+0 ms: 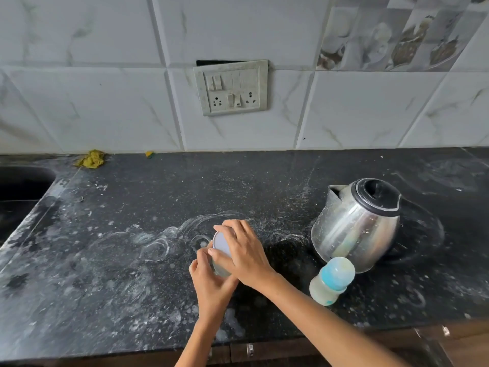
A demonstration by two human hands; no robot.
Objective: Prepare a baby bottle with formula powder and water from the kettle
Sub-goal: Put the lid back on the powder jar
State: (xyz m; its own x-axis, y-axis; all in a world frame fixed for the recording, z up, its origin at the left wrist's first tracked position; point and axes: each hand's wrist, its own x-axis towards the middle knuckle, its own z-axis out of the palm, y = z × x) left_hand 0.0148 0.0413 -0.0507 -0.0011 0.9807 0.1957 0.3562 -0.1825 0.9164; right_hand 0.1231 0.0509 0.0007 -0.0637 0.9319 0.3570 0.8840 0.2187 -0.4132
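A small round container (221, 256) with a pale lid (221, 243), presumably the formula powder though no label is being shown, is being held between both hands on the dark worktop (105, 260). The right hand (244, 254) is being spread over the lid from above, fingers curled round its rim, while the left hand (211, 279) is being wrapped round the body below. The container's axis is being kept roughly upright, tilted slightly towards the viewer, so any lifting or twisting of the lid is being set up along that line.

The baby bottle (332, 280) is standing capped to the right of the hands, near the right forearm and well apart from the left hand; the right hand is judged the nearer for reaching it. The steel kettle (357, 223) is standing just behind the bottle, spout pointing left.

One container, one bottle, one kettle and two hands are being counted. Nothing is yet being poured or scooped.
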